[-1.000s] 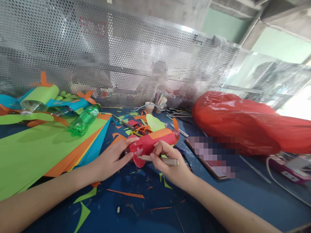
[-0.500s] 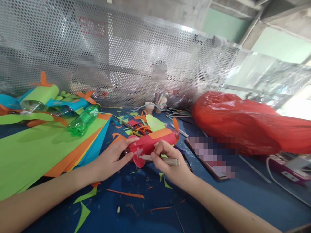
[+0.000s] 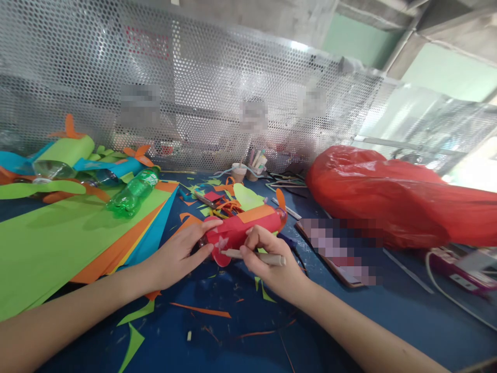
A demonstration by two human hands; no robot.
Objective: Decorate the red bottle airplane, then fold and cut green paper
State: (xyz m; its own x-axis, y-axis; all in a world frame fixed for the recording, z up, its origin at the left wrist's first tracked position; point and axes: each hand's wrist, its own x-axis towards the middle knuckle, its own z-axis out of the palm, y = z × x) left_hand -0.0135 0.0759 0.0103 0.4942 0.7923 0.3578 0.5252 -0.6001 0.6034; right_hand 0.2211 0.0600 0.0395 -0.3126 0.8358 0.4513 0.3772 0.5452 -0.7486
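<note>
while both hands hold almost the same pose as half a second ago, the pale pen (image 3: 273, 258) in the right hand (image 3: 267, 254) has shifted only a touch, its tip a little lower against the red lobe (image 3: 222, 260). so slight a change suggests the careful pen work is going on at one spot, with no sign of a move elsewhere; whether the tip actually meets the paper is too fine to make out.

the right thumb and fingers are closed in a pinch around the pen, which points from them toward the left fingertips. the left hand (image 3: 188, 251) has its thumb and fingers spread moderately apart, with the near end of the red-wrapped bottle (image 3: 240, 227) between them; how hard they press does not show. a pale star (image 3: 222, 243) on the red paper sits just beside the left thumb tip and just beyond the pen tip.

from the left fingers the bottle runs past the far side of the right fingers, ending in an orange propeller (image 3: 281, 202) beyond them. colored scraps (image 3: 223, 203) lie beyond the left fingertips, behind the bottle.
</note>
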